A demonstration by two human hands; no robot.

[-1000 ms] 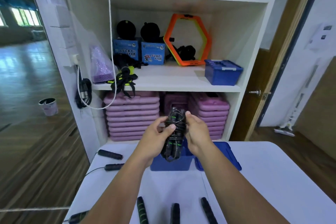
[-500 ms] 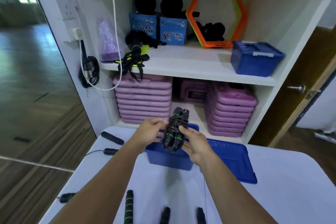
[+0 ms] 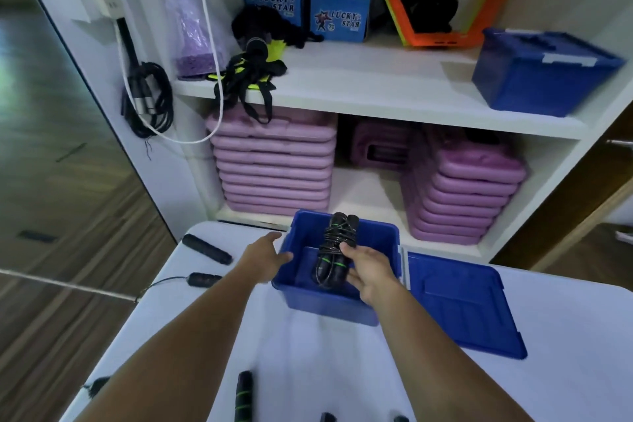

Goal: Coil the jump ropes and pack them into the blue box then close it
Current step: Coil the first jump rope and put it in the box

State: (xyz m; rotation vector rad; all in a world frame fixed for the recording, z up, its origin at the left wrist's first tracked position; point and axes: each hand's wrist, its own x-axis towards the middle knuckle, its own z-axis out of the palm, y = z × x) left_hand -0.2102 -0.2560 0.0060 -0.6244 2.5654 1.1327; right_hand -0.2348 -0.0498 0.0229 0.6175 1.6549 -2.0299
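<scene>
Grip: right hand (image 3: 368, 269) held the coiled black jump rope with green-banded handles (image 3: 334, 248), fingers and thumb curled round the bundle's lower half.
Other hand: left hand (image 3: 263, 257) lay relaxed and fairly straight against the left wall of the open blue plastic box (image 3: 329, 307), holding nothing.
Rope's place: the bundle stood nearly upright inside the box opening. Whether it touched the floor of the box could not be told.
Step in hand: probably setting the bundle down. It would go best laid flat along one wall, so the wraps stayed tight and room remained for more ropes. The fingers should let go only once it rested, with the left hand steadying the box.
Lid: flat blue plastic lid (image 3: 459, 301) lay on the white table (image 3: 565, 353), just right of the box.
Left to coil: loose black rope handles (image 3: 206, 248) lay left of the box, and a green-striped black handle (image 3: 244, 394) lay near the table's front edge.
Behind: white shelf unit (image 3: 376, 99) with stacked lilac mats (image 3: 274, 164) and a second blue lidded box (image 3: 544, 75).
In the way: nothing covered the box opening. The loose cord at the left might snag a sleeve or wrist.
</scene>
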